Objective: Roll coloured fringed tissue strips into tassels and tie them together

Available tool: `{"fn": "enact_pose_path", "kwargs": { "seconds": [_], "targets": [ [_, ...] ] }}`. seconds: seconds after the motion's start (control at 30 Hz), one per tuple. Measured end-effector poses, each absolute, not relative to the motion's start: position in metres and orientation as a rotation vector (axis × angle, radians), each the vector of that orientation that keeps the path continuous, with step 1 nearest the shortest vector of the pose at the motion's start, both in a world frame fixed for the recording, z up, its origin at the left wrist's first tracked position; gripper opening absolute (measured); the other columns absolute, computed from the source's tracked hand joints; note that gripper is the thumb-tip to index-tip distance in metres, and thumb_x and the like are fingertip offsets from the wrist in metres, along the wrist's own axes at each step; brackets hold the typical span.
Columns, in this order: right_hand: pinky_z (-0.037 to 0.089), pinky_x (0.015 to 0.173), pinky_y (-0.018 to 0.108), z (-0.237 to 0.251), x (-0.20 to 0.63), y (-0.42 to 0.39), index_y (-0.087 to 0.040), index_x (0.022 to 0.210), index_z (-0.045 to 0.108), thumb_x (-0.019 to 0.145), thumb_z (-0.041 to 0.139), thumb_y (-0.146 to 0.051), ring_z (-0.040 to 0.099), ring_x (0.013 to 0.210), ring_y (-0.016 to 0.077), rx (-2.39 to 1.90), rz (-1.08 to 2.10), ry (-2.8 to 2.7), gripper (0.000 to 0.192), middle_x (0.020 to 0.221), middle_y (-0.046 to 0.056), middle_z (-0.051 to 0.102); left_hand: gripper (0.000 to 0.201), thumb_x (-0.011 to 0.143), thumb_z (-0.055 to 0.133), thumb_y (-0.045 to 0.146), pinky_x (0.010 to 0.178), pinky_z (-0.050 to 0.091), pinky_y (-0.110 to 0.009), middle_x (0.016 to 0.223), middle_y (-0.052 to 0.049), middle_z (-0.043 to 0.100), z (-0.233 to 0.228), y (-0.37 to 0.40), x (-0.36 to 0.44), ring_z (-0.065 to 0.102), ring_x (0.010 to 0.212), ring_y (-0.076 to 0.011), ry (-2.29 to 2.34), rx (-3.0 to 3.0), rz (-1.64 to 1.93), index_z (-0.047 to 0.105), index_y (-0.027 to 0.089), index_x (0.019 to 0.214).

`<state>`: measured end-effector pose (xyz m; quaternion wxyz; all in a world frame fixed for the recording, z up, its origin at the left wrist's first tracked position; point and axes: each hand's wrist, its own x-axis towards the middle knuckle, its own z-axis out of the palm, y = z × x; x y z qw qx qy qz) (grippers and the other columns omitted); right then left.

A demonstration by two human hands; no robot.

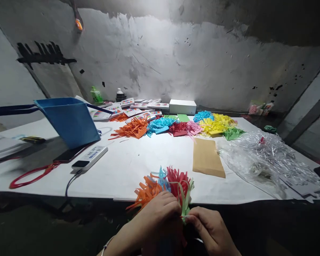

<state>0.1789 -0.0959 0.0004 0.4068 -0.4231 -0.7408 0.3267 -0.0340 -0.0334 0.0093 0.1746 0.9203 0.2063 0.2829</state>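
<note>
Close to the table's front edge, my left hand (162, 209) is closed around a bunch of fringed paper tassels. Orange (146, 192), blue (162, 177), red (177, 177) and pale green (186, 195) fringes stick up beyond the fingers. My right hand (213, 227) pinches a thin whitish strand (186, 216) against the green tassel. That strand runs across toward my left hand; what it is made of is too small to tell. Fingers hide the lower part of the bunch, and the area beneath is dark.
Piles of orange, blue, red, pink and yellow tassels (216, 124) lie farther back before several flat boxes (128, 112). Right are brown paper (208, 158) and silvery tinsel in plastic (266, 160). Left are a blue bin (69, 122), a white power bank (90, 158) and red cable (29, 181).
</note>
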Motion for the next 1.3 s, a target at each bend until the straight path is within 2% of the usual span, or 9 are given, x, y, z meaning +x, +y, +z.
{"fn": "enact_pose_path", "kwargs": {
  "seconds": [0.17, 0.3, 0.37, 0.47, 0.63, 0.77, 0.93, 1.07, 1.3],
  "targets": [
    [0.038, 0.048, 0.02, -0.027, 0.158, -0.081, -0.02, 0.108, 0.064, 0.073, 0.072, -0.065, 0.055, 0.055, 0.0128, -1.119, 0.968, -1.77, 0.058, 0.07, -0.002, 0.064, 0.013, 0.096, 0.054, 0.019, 0.061, 0.043, -0.022, 0.075, -0.001, 0.061, 0.007, -0.034, -0.027, 0.054, 0.066, -0.0131, 0.497, 2.45, 0.921, 0.056, 0.019, 0.083],
    [0.038, 0.046, 0.021, -0.043, 0.138, -0.077, -0.02, 0.066, 0.06, 0.092, 0.044, -0.063, 0.056, 0.052, 0.0134, -1.119, 0.857, -1.811, 0.053, 0.06, 0.002, 0.061, 0.008, 0.091, 0.064, 0.023, 0.075, 0.051, -0.025, 0.093, -0.008, 0.067, 0.009, -0.032, -0.024, 0.063, 0.084, -0.0182, 0.425, 2.352, 0.919, 0.062, 0.02, 0.097],
    [0.041, 0.047, 0.02, -0.044, 0.141, -0.079, -0.019, 0.064, 0.058, 0.092, 0.044, -0.064, 0.056, 0.052, 0.0137, -1.105, 0.865, -1.737, 0.054, 0.059, 0.003, 0.061, 0.057, 0.077, 0.081, 0.034, 0.094, 0.051, -0.036, 0.124, -0.015, 0.062, 0.007, -0.031, -0.03, 0.06, 0.112, -0.0284, 0.575, 2.219, 0.897, 0.055, 0.021, 0.126],
    [0.051, 0.06, 0.023, -0.043, 0.154, -0.082, -0.021, 0.088, 0.066, 0.085, 0.057, -0.068, 0.064, 0.064, 0.0179, -1.048, 0.982, -1.627, 0.048, 0.073, 0.004, 0.068, 0.102, 0.066, 0.088, 0.036, 0.101, 0.049, -0.045, 0.142, -0.017, 0.051, -0.005, -0.034, -0.04, 0.053, 0.126, -0.0365, 0.808, 2.024, 0.743, 0.032, 0.025, 0.15],
    [0.052, 0.054, 0.026, -0.046, 0.155, -0.076, -0.023, 0.136, 0.046, 0.07, 0.055, -0.087, 0.066, 0.058, 0.0201, -0.895, 1.145, -1.515, 0.093, 0.075, 0.003, 0.071, 0.077, 0.087, 0.064, 0.024, 0.095, 0.054, -0.04, 0.127, -0.011, 0.065, -0.045, -0.042, -0.037, 0.069, 0.102, -0.0263, 0.764, 1.869, 0.78, 0.024, 0.029, 0.153],
    [0.053, 0.061, 0.023, -0.056, 0.153, -0.07, -0.024, 0.099, 0.07, 0.094, 0.052, -0.053, 0.069, 0.063, 0.0176, -1.026, 0.757, -1.701, 0.035, 0.075, 0.005, 0.072, 0.094, 0.082, 0.07, 0.021, 0.11, 0.042, -0.05, 0.144, -0.013, 0.053, -0.047, -0.041, -0.044, 0.056, 0.126, -0.0341, 0.8, 2.052, 0.697, 0.015, 0.034, 0.157],
    [0.055, 0.064, 0.024, -0.07, 0.162, -0.069, -0.019, 0.119, 0.069, 0.092, 0.057, -0.036, 0.072, 0.066, 0.02, -1.175, 0.324, -1.968, 0.035, 0.075, 0.007, 0.074, 0.108, 0.073, 0.084, 0.045, 0.118, 0.021, -0.063, 0.162, -0.015, 0.027, -0.006, -0.034, -0.053, 0.023, 0.147, -0.0428, 0.862, 2.163, 0.643, 0.017, 0.037, 0.158],
    [0.042, 0.039, 0.019, -0.061, 0.163, -0.072, -0.026, 0.069, 0.07, 0.095, 0.051, -0.044, 0.059, 0.04, 0.0137, -1.135, 0.515, -2.025, 0.037, 0.05, -0.001, 0.064, 0.112, 0.068, 0.086, 0.049, 0.112, 0.039, -0.051, 0.144, -0.017, 0.052, -0.022, -0.037, -0.023, 0.051, 0.133, -0.037, 0.476, 1.736, 0.648, 0.022, 0.032, 0.157],
    [0.053, 0.053, 0.02, -0.042, 0.163, -0.087, -0.023, 0.077, 0.068, 0.093, 0.054, -0.053, 0.066, 0.053, 0.0154, -1.302, 0.746, -1.603, 0.037, 0.062, 0.003, 0.067, 0.104, 0.061, 0.088, 0.058, 0.102, 0.05, -0.052, 0.122, -0.013, 0.067, -0.082, -0.052, 0.019, 0.063, 0.119, -0.0386, 0.556, 1.28, 0.675, 0.039, 0.036, 0.15]
  ]
}}
